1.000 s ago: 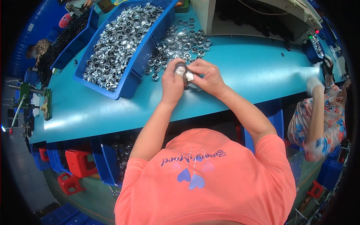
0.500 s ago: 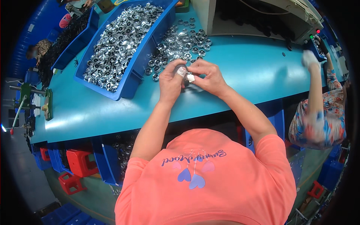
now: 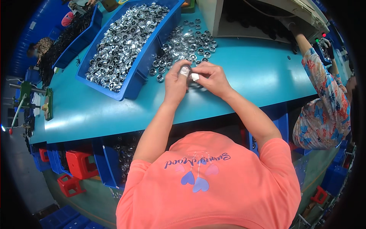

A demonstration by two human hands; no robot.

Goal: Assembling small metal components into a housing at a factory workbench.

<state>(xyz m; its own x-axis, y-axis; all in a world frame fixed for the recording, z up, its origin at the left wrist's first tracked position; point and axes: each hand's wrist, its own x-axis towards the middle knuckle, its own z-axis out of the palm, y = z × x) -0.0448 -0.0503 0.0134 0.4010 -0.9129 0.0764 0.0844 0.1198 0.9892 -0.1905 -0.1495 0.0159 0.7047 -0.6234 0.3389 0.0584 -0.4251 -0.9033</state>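
My left hand [image 3: 176,83] is closed round a small dark round part [image 3: 188,67], mostly hidden by my fingers. White tape wraps that thumb. From the other side my right hand [image 3: 214,79] pinches at the same part, thumb and forefinger together, with white tape at the thumb tip. Motion blurs the space below the fingertips. Just beyond my hands, a loose heap of shiny chrome wheel-like pieces with dark centres [image 3: 183,44] lies on the turquoise table [image 3: 263,76].
A blue bin [image 3: 131,82] full of the same chrome pieces stands to the left. Further left are another blue bin [image 3: 70,53] with black parts and a green hand press [image 3: 26,93]. At the right, a co-worker's patterned sleeve [image 3: 316,72] reaches toward a pale open-fronted box [image 3: 217,19].
My hands stay nearly in place, still working at the dark part, with a slight shift of the fingers. The co-worker at the right has stretched an arm forward into the pale box.
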